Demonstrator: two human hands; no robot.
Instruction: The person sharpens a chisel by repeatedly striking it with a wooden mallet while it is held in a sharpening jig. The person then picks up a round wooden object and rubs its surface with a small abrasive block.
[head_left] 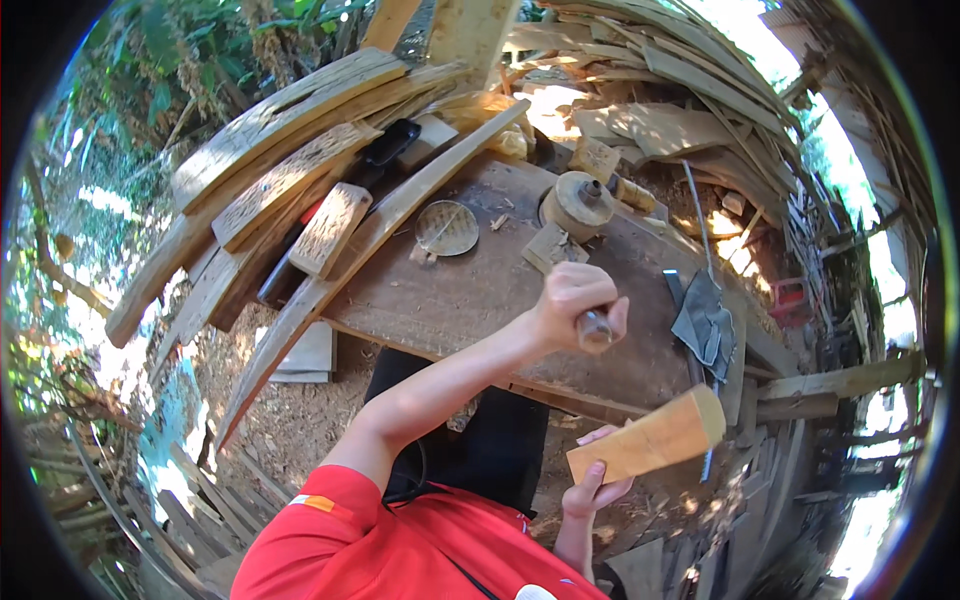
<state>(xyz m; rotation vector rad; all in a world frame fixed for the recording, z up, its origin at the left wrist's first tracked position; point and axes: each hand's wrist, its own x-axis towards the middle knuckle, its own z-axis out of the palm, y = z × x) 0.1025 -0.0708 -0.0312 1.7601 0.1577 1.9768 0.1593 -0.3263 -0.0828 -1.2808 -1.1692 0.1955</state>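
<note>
My left hand (575, 300), on a bent arm, is closed around a short cylindrical handle (596, 328) over the front of the wooden workbench (400, 305); the rest of that object is hard to make out. My right hand (590, 495) grips a pale, smooth wooden block (650, 432) at its lower end, below the bench's front edge at right. Beyond my left hand sit a small wood piece (547, 250) and a round wooden object with a dark top (568, 210). To their left lies a round disc (446, 229). A dark cloth (705, 330) lies near metal tools at right.
Long rough planks (285, 165) and a curved board (270, 365) cover the bench's left side, with a dark case (390, 140) among them. More boards (670, 120) are piled at the back. A wooden rail (840, 380) juts at the right. Foliage (140, 70) borders the left.
</note>
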